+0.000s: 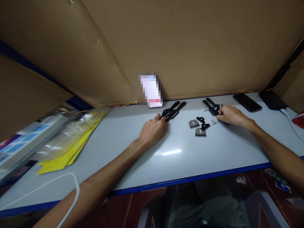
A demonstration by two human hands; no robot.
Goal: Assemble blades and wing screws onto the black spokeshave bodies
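My left hand (153, 128) is closed around the near ends of a pair of black spokeshave bodies (171, 113) lying side by side, their long handles pointing away from me. On the right, my right hand (231, 115) has its fingers pinched at another pair of black spokeshave bodies (211, 106), where small silvery parts show. Its fingertips partly hide what they grip. Between the hands lie two grey blades with keyhole slots, one blade (200, 132) nearer me, and two black cap pieces (205, 126). Silvery wing screws (213, 123) rest close to my right hand.
A lit phone (152, 90), blurred out, leans on the cardboard wall (190, 47). A dark phone (247, 102) and a black device (272, 100) with a white cable lie at the right. Yellow sheets (71, 155) and clear plastic bags (61, 136) cover the table's left side.
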